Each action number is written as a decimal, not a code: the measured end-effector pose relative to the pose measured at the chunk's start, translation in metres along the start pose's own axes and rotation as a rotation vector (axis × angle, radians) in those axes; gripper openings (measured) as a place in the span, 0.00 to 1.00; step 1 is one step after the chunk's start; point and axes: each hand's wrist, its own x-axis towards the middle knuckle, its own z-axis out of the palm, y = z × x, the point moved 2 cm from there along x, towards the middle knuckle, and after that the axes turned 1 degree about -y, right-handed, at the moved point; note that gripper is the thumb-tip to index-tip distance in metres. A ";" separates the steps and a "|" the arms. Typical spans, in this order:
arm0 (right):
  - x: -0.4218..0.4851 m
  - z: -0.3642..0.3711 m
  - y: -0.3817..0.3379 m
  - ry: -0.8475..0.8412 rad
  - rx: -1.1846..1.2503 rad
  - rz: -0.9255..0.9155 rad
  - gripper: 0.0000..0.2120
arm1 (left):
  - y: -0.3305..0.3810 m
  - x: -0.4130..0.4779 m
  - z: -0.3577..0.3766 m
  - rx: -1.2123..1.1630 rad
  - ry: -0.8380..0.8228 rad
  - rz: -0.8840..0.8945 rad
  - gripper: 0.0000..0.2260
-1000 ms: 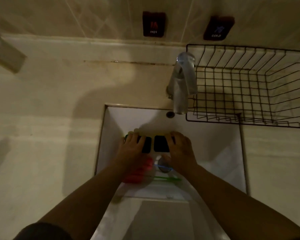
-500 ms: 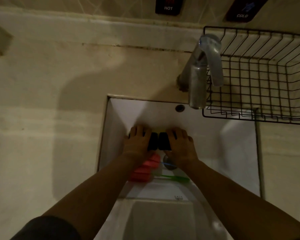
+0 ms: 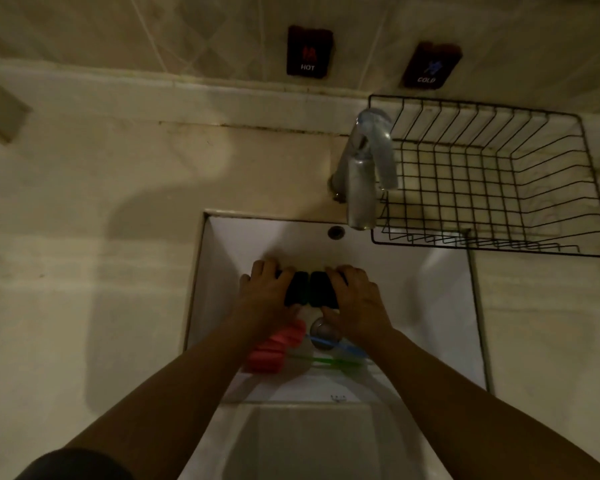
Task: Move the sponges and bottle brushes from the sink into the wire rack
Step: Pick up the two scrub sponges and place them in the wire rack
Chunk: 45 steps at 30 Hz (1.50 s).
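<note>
Both hands are down in the white sink (image 3: pixel 430 306). My left hand (image 3: pixel 267 292) grips a dark sponge (image 3: pixel 296 289). Beside it my right hand (image 3: pixel 355 296) grips a second dark sponge (image 3: pixel 321 289); the two sponges nearly touch. Nearer to me, two bottle brushes lie on the sink floor with red foam heads (image 3: pixel 274 348), one with a blue handle (image 3: pixel 343 347), the other with a green handle (image 3: pixel 326 361). The black wire rack (image 3: pixel 492 244) stands empty on the counter at the back right.
A chrome tap (image 3: pixel 364 174) overhangs the sink's back edge, just left of the rack. The drain (image 3: pixel 321 332) sits between my wrists. HOT (image 3: pixel 309 51) and COLD (image 3: pixel 430 65) labels are on the tiled wall. Beige counter (image 3: pixel 101 254) spreads to the left.
My hands have closed around the two dark sponges and drawn them together, narrowing the gap between them. The camera view has shifted slightly.
</note>
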 end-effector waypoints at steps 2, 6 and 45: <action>-0.009 -0.014 0.001 0.027 0.001 -0.015 0.35 | 0.008 -0.003 -0.014 0.046 0.020 0.046 0.33; -0.030 -0.042 0.003 0.075 -0.020 -0.023 0.36 | 0.022 -0.012 -0.039 0.076 0.022 0.114 0.36; -0.081 -0.222 0.143 0.305 0.159 -0.154 0.31 | 0.208 0.011 -0.156 -0.010 0.352 0.338 0.28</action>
